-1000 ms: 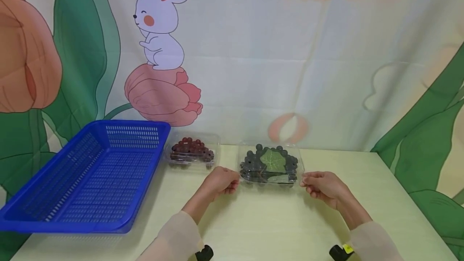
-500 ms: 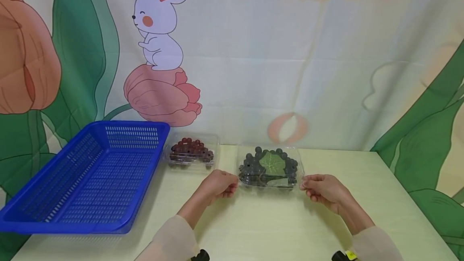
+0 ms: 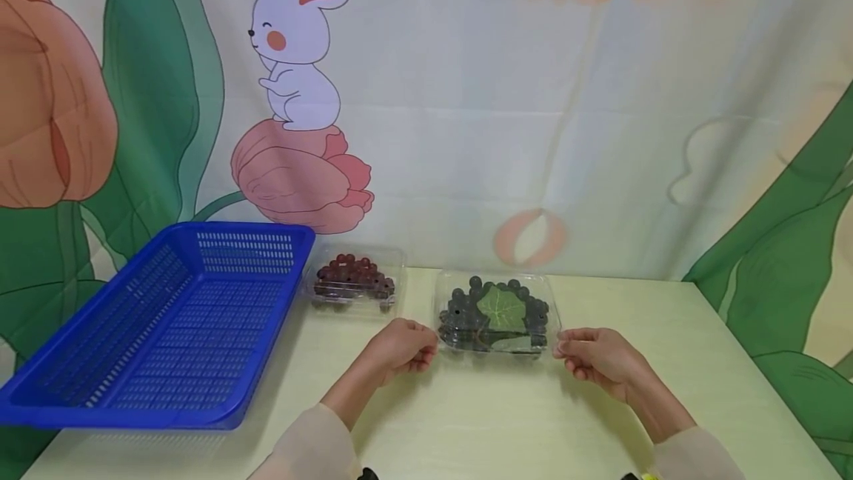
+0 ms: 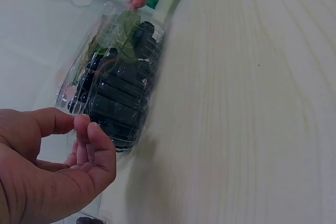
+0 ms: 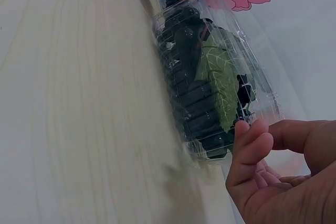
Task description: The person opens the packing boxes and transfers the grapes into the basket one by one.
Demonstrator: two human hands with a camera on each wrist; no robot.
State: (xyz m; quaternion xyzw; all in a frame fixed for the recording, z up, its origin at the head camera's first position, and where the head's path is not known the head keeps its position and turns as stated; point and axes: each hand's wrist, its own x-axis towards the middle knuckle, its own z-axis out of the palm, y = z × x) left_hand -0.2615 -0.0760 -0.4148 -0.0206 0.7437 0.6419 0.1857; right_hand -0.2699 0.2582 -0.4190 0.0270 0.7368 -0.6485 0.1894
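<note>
A clear plastic clamshell box (image 3: 493,345) holds dark grapes (image 3: 465,310) with a green leaf (image 3: 501,307) on top. At its left front corner, my left hand (image 3: 402,350) pinches the rim between thumb and fingers. My right hand (image 3: 603,359) pinches the opposite rim on the right. In the left wrist view the lid looks shut over the dark grapes, and the left hand (image 4: 58,161) is at the near end. The right wrist view has the right hand (image 5: 283,166) at the other end. Whether the box touches the table cannot be told.
Left of the box stands a second clear clamshell box (image 3: 400,272) with red grapes (image 3: 353,276). Beside it is a large blue plastic basket (image 3: 200,295) at the table's left. A printed cloth (image 3: 453,132) hangs behind the pale table (image 3: 493,421).
The box of dark grapes has come slightly nearer to me, with both hands moving along with it. The basket and the red grapes have stayed put.
</note>
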